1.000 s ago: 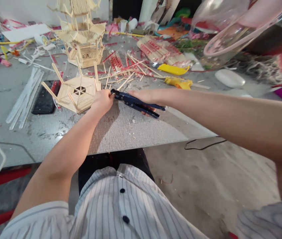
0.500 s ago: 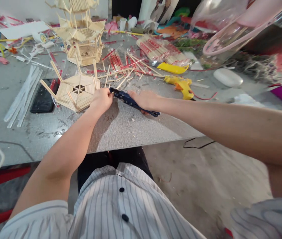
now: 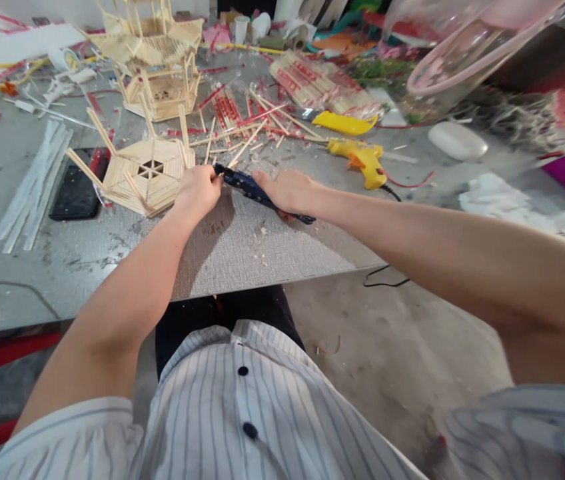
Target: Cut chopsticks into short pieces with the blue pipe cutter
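The dark blue hand cutter lies between my hands. My right fingers are clenched round its handles. My left fingers are curled at its jaw end; whether they pinch anything, I cannot tell. Hazard: a slipping squeeze could nick them. The hexagonal stick frame stands just beside my left fingers; a jolt there could crack its uprights.
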{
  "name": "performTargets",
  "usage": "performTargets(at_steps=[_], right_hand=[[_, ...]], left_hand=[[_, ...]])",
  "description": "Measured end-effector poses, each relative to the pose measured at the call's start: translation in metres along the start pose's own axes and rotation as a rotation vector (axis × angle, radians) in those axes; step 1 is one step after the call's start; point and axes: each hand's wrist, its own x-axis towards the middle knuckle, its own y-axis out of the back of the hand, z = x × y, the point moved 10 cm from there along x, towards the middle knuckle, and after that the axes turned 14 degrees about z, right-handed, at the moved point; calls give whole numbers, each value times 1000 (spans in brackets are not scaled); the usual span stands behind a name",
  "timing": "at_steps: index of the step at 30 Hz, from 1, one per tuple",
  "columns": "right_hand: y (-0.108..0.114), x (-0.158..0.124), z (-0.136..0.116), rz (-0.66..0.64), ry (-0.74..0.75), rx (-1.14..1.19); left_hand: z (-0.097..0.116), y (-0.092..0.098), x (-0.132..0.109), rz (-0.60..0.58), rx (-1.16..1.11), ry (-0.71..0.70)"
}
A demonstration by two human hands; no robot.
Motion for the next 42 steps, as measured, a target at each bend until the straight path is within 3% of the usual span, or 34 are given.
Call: performTargets(at_steps=[9, 18, 23, 27, 34, 42], right_hand=[[1, 2, -2, 15, 10, 28], [-4, -6, 2, -171, -16, 275], [2, -8, -2, -198, 96, 316], [20, 6, -6, -30, 170, 226], [54, 31, -13, 470, 209, 167], [40, 16, -18, 512, 308, 32]], left_hand=[[2, 3, -1, 16, 10, -17], [4, 4, -1, 33, -13, -41], [3, 8, 0, 76, -74, -1], [2, 12, 2, 102, -135, 5], [-2, 7, 2, 92, -143, 6], [2, 12, 1, 217, -265, -40]])
